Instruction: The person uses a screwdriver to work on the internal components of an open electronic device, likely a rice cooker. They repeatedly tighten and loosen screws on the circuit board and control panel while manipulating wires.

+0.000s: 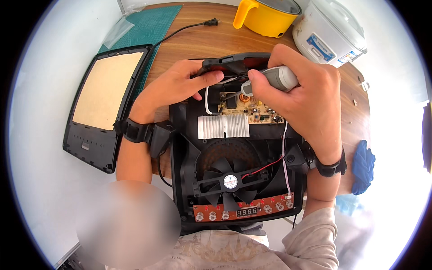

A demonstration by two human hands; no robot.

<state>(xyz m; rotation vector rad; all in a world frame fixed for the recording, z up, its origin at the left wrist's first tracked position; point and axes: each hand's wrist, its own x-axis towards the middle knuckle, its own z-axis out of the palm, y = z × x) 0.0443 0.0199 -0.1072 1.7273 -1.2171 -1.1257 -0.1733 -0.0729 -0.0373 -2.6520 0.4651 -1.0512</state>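
An opened black appliance housing [180, 162] holds a circuit board [263, 109], an aluminium heatsink [216, 127], a black fan [220, 173] and a red-brown display board [240, 213]. My left hand [182, 83] pinches the raised far edge of the housing [227, 60], beside white and grey wires; some fingers are hidden. My right hand [303, 96] grips a grey-handled screwdriver [281, 77], held slanting above the circuit board with its shaft toward the board's left part. Whether its tip touches anything is unclear. Both wrists wear black straps with mounted devices.
A black panel [103, 90] lies at left by a green mat [148, 22] and black plug [209, 22]. A yellow pot [265, 20] and white rice cooker [328, 31] stand behind. Blue cloth [362, 166] lies at the wooden table's [189, 40] right edge.
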